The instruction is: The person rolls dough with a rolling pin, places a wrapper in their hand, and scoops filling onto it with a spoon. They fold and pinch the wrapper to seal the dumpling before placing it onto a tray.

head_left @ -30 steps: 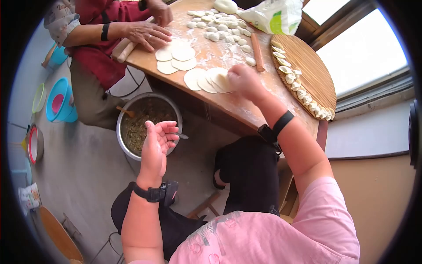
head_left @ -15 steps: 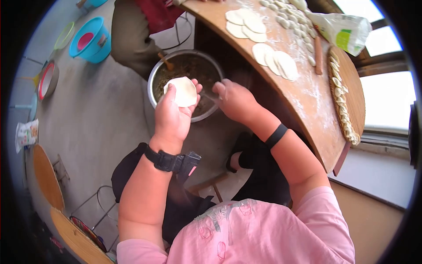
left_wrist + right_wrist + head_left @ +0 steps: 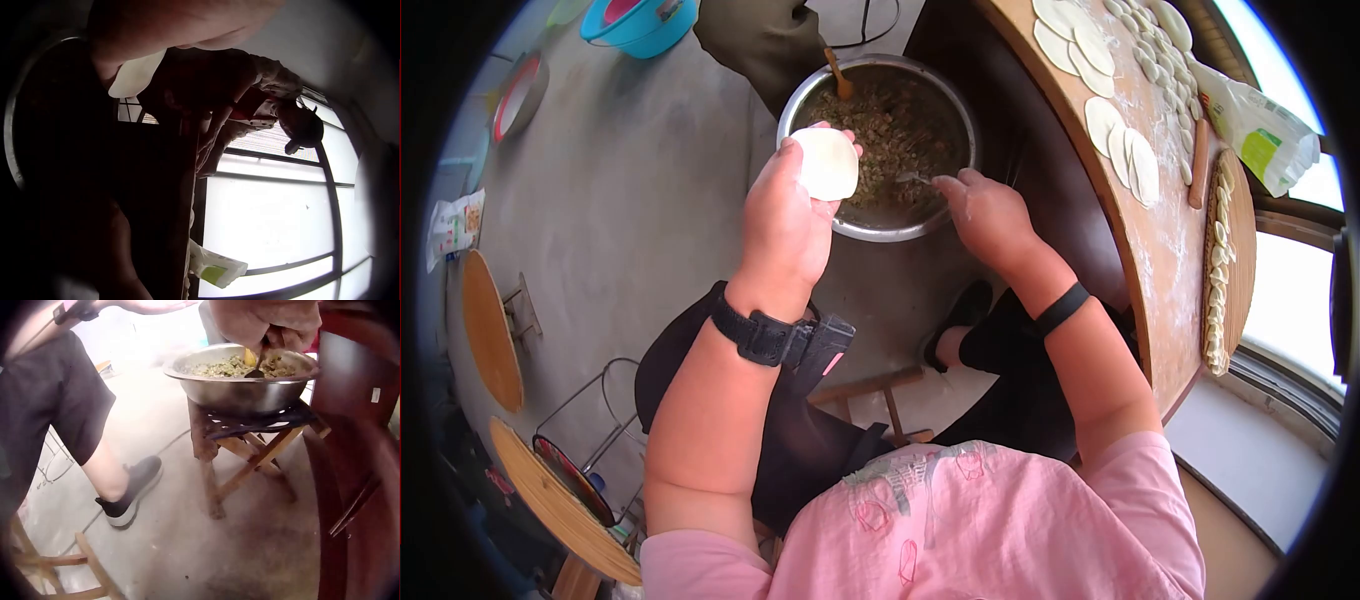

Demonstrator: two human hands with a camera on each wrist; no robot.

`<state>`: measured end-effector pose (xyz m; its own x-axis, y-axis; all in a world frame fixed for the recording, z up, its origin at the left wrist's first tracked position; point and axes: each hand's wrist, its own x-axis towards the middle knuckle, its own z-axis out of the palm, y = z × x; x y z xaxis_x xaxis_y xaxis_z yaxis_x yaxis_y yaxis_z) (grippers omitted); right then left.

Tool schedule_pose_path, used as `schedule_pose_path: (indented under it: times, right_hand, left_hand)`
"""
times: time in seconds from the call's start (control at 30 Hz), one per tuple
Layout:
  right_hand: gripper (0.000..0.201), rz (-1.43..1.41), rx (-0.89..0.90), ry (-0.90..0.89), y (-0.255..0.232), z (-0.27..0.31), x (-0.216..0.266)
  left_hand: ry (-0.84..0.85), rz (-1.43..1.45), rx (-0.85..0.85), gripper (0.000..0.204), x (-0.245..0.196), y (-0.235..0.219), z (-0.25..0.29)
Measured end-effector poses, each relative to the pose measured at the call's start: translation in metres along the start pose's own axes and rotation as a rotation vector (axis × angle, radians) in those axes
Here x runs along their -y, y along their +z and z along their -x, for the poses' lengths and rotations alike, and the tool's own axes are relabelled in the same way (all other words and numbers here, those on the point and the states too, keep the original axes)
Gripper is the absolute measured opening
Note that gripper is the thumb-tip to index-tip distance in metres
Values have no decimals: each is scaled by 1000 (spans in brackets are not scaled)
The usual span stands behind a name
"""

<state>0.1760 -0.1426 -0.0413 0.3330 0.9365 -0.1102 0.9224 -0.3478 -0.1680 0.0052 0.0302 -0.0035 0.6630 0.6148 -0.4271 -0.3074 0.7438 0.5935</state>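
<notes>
Wrapper now in my left hand, empty one second ago; fingers hold it near bowl. My right hand grips spoon at filling. Step, I judge: scooping. Next move calls for filling lifted level to wrapper's centre.

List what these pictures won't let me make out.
Spoon: handle end hidden by the right hand, head view.
Left hand: palm centre covered by the wrapper, head view.
Metal bowl: inside bottom buried under filling, head view.
Table: far part cut by top edge, head view.
</notes>
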Motion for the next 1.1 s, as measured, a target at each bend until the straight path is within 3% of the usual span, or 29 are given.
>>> schedule_pose_path:
  times: [0.33, 0.53, 0.73, 0.83, 0.93, 1.1]
  right_hand:
    - [17, 35, 149, -77, 5, 8, 0]
    - [29, 8, 318, 23, -2, 6, 12]
    - [30, -429, 123, 16, 19, 10, 8]
    - [28, -970, 440, 548, -5, 2, 12]
    - [29, -1364, 438, 691, -9, 2, 5]
    - [28, -1648, 377, 586, -44, -2, 2]
  left_hand:
    - [2, -31, -3, 45, 4, 2, -4]
    - [11, -22, -17, 45, 4, 2, -3]
    - [89, -34, -72, 44, -1, 0, -6]
    - [124, -34, -101, 44, -3, -5, -9]
    - [119, -14, -109, 43, -5, -8, -10]
    - [59, 43, -112, 43, 0, -11, -10]
